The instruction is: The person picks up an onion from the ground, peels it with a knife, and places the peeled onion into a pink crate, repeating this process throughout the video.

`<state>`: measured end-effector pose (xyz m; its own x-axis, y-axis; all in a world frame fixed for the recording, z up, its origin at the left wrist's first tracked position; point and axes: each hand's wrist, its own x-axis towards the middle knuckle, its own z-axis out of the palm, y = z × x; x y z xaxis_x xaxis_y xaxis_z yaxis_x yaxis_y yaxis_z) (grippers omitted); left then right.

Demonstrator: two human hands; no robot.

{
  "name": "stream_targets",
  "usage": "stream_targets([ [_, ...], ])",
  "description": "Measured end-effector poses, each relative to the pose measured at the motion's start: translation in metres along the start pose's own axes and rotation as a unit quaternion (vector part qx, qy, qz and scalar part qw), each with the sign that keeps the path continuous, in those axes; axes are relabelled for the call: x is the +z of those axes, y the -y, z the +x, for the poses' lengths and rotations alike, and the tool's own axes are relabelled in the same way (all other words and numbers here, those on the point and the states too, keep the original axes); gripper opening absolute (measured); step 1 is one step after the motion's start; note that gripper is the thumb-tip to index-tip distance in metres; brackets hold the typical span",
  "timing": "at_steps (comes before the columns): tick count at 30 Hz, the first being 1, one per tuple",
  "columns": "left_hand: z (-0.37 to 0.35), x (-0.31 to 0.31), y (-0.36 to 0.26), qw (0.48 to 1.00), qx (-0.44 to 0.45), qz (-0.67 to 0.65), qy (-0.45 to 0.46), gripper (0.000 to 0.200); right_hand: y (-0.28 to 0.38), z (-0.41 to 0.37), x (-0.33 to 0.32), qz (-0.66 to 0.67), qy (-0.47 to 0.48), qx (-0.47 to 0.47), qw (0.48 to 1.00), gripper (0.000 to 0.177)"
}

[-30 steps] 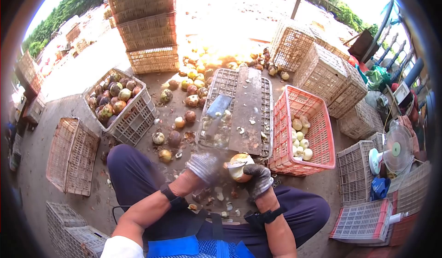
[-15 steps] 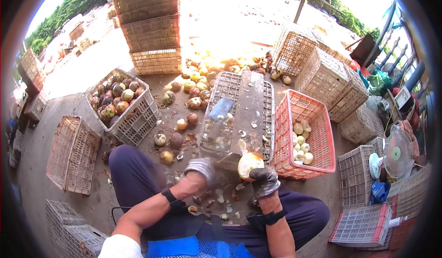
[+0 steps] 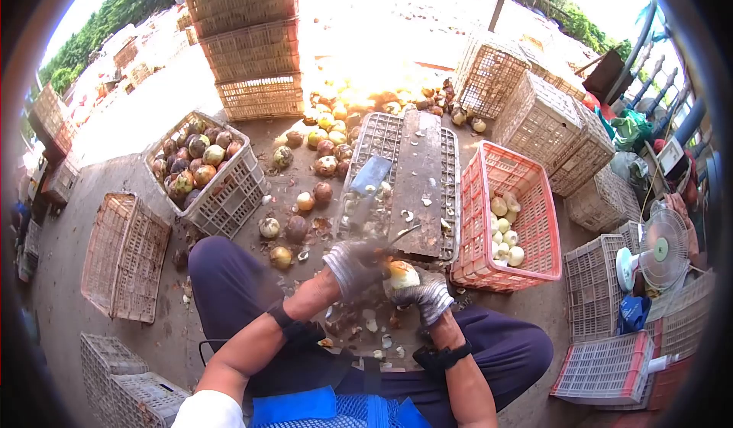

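On littered ground (image 3: 179, 336), apparently at the peeling step, with knife (image 3: 405, 234) in closed fingers of left hand (image 3: 350, 269) and partly peeled onion (image 3: 404, 274) gripped in fingers of right hand (image 3: 429, 294), near wooden board (image 3: 416, 187), and calling next for steady hold and careful blade.

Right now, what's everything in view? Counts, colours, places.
knife: 1, dark, left hand
held onion: 1, white-orange, right hand
board: 1, brown, ahead
peeled onions: several, whitish, pink crate
pink crate: 1, right of board
unpeeled onions: many, brown-purple, grey crate
grey crate: 1, left
loose onions: many, mixed, ground
other crates: many, brown/grey, around
fan: 1, white-green, far right
hands: 2, grey-striped gloves, centre; left, right
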<state>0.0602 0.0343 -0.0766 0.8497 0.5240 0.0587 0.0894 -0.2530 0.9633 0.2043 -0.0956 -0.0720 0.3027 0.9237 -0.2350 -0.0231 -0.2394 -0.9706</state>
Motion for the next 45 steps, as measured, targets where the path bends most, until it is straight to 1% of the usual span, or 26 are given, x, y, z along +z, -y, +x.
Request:
stream_targets([
  [3, 0.003, -0.003, 0.009, 0.998, 0.042, 0.026, -0.028, 0.031, 0.008, 0.002, 0.004, -0.218, 0.014, -0.037, 0.975, 0.067],
  [5, 0.002, -0.007, 0.012, 0.997, 0.040, 0.050, -0.041, 0.023, 0.008, 0.000, 0.005, -0.196, 0.017, -0.032, 0.980, 0.069],
  [7, 0.005, -0.008, 0.031, 0.994, 0.025, 0.092, -0.062, 0.020, -0.012, -0.005, 0.000, -0.010, 0.004, -0.013, 1.000, 0.072],
  [8, 0.006, -0.008, 0.036, 0.986, 0.041, 0.145, -0.064, 0.019, -0.009, -0.008, -0.001, 0.011, 0.002, -0.025, 1.000, 0.073],
  [9, 0.009, -0.009, 0.041, 0.970, 0.012, 0.239, -0.028, 0.019, -0.002, -0.011, -0.002, 0.032, 0.001, -0.039, 0.999, 0.074],
  [10, 0.014, -0.011, 0.044, 0.943, -0.017, 0.333, 0.010, 0.019, 0.003, -0.013, -0.004, 0.053, -0.001, -0.055, 0.997, 0.076],
  [11, 0.018, -0.014, 0.037, 0.903, -0.044, 0.424, 0.050, 0.019, 0.004, -0.012, -0.006, 0.064, -0.004, -0.027, 0.998, 0.075],
  [12, 0.008, -0.017, 0.030, 0.961, -0.058, 0.271, -0.019, 0.027, 0.006, -0.011, -0.009, 0.077, -0.011, 0.000, 0.997, 0.075],
  [13, 0.002, -0.019, 0.015, 0.978, -0.023, 0.206, -0.033, 0.029, 0.006, -0.012, -0.011, 0.092, -0.021, 0.029, 0.995, 0.075],
  [14, -0.002, -0.019, 0.001, 0.989, 0.012, 0.139, -0.043, 0.032, 0.010, -0.006, -0.011, -0.020, -0.023, 0.056, 0.998, 0.071],
  [16, -0.007, -0.014, -0.024, 0.998, 0.038, 0.033, -0.028, 0.035, -0.007, 0.002, -0.012, -0.060, 0.010, 0.075, 0.995, 0.070],
  [19, -0.005, -0.008, -0.011, 0.970, 0.200, 0.136, -0.018, 0.031, -0.002, 0.002, -0.006, -0.186, 0.036, 0.016, 0.982, 0.069],
  [20, -0.004, -0.010, -0.019, 0.952, 0.205, 0.225, 0.011, 0.028, -0.003, 0.002, -0.004, -0.243, 0.040, -0.021, 0.969, 0.069],
  [23, -0.008, 0.001, -0.017, 0.976, 0.157, 0.154, -0.002, 0.026, -0.003, 0.002, 0.002, -0.318, 0.019, -0.026, 0.947, 0.065],
  [24, -0.006, 0.001, -0.011, 0.973, 0.166, 0.160, -0.003, 0.025, 0.002, 0.001, 0.004, -0.330, 0.032, -0.016, 0.943, 0.058],
  [26, -0.008, 0.002, -0.012, 0.988, 0.101, 0.116, 0.003, 0.025, 0.021, -0.002, 0.005, -0.355, 0.061, 0.003, 0.933, 0.045],
  [29, -0.010, 0.003, -0.009, 0.998, 0.022, 0.058, 0.015, 0.026, 0.026, -0.006, 0.012, -0.338, 0.029, -0.060, 0.939, 0.040],
  [32, -0.008, -0.001, -0.007, 0.998, -0.039, 0.038, 0.027, 0.024, 0.017, 0.000, 0.010, -0.355, 0.054, -0.017, 0.933, 0.038],
  [33, -0.006, -0.002, -0.007, 0.997, -0.058, 0.036, 0.031, 0.023, 0.016, -0.001, 0.011, -0.353, 0.050, -0.038, 0.934, 0.040],
  [36, -0.002, -0.014, 0.002, 0.982, 0.028, 0.181, -0.042, 0.020, 0.012, -0.006, 0.013, -0.340, 0.039, -0.079, 0.936, 0.044],
  [37, 0.002, -0.017, 0.008, 0.986, 0.040, 0.148, -0.065, 0.021, 0.012, -0.010, 0.013, -0.332, 0.035, -0.078, 0.939, 0.046],
  [39, 0.003, -0.025, 0.011, 0.989, -0.080, 0.098, -0.080, 0.021, 0.018, -0.012, 0.011, -0.305, 0.038, -0.063, 0.950, 0.050],
  [41, 0.005, -0.030, 0.028, 0.933, 0.027, 0.347, -0.089, 0.021, 0.028, -0.015, 0.007, -0.261, 0.043, -0.033, 0.964, 0.053],
  [42, 0.007, -0.029, 0.035, 0.920, 0.035, 0.382, -0.083, 0.022, 0.021, -0.011, 0.003, -0.269, 0.041, -0.003, 0.962, 0.089],
  [43, 0.010, -0.028, 0.041, 0.906, 0.043, 0.415, -0.077, 0.023, 0.018, -0.010, 0.001, -0.273, 0.033, -0.006, 0.961, 0.089],
  [45, 0.007, -0.026, 0.010, 0.947, -0.036, 0.317, -0.043, 0.027, 0.013, -0.009, 0.000, -0.278, 0.013, -0.011, 0.960, 0.089],
])
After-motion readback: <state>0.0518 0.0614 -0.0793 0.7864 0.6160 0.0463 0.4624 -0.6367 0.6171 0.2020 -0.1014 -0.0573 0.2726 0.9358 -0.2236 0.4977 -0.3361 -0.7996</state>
